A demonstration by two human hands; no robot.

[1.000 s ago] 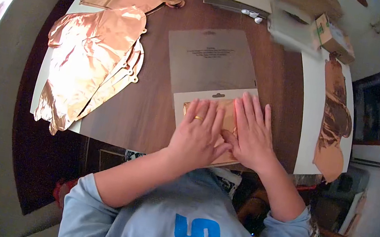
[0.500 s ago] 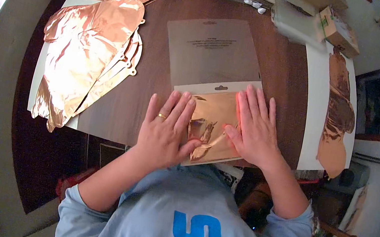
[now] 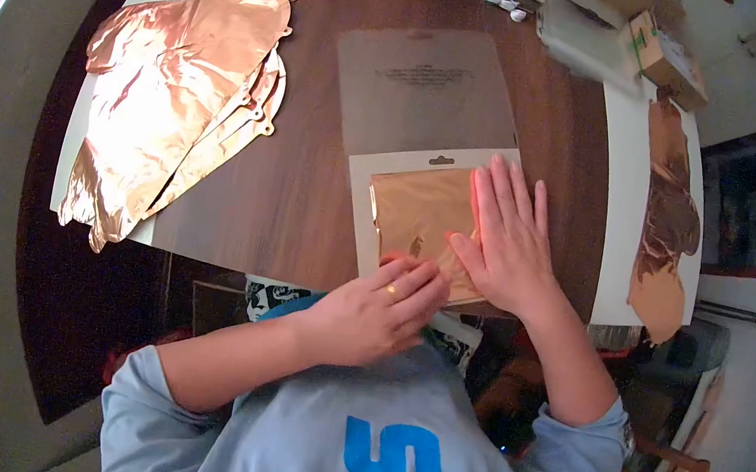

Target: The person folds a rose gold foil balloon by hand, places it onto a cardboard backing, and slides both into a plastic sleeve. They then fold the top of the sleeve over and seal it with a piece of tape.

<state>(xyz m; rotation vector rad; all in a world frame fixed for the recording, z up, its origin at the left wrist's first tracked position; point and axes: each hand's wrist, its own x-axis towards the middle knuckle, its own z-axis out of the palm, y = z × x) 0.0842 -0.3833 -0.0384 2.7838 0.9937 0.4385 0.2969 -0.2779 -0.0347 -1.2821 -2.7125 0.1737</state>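
As foil [image 3: 423, 209] mid-frame is seemingly being flattened, even pressure is likely being required of the curled left hand [image 3: 380, 312], grip unclear, and spread right hand [image 3: 511, 255].

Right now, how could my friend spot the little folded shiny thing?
On the brown table, find the white card with a slot near its top. The folded foil lies over it, with the right hand at its right edge. It's small and squarish, unlike the big crumpled foil sheets further left.
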